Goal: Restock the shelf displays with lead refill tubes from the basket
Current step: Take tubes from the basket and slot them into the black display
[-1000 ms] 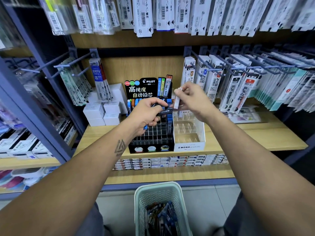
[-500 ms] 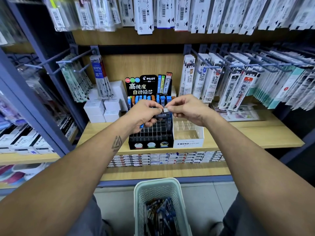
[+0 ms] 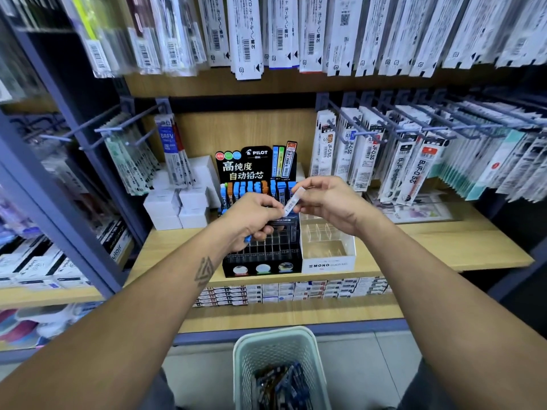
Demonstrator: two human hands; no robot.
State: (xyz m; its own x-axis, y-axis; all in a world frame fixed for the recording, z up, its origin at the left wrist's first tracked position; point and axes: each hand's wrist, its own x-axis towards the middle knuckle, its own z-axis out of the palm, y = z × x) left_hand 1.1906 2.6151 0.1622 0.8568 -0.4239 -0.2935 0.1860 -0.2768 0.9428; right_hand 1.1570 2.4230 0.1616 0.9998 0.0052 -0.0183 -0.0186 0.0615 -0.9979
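My right hand (image 3: pixel 331 204) and my left hand (image 3: pixel 251 216) meet over the black Pilot lead display (image 3: pixel 260 255), both pinching a white lead refill tube (image 3: pixel 294 201) that lies slanted between them. My left hand also grips a bundle of dark and blue tubes (image 3: pixel 248 238) in its curled fingers. The white Mono display box (image 3: pixel 328 255) stands just right of the Pilot display, its clear slots showing no tubes. The pale green basket (image 3: pixel 242 359) on the floor below holds several tubes (image 3: pixel 281 386).
White boxes (image 3: pixel 177 207) are stacked left of the Pilot display. Refill packs (image 3: pixel 393 167) hang on pegs to the right, and more packs (image 3: pixel 251 34) hang overhead. Blue metal pegs (image 3: pixel 97 128) jut out at the left. Small flat boxes (image 3: pixel 290 291) line the lower shelf.
My right hand came down from its raised spot to meet my left hand. The white tube went from upright to slanted between both hands. The view shifted slightly downward.
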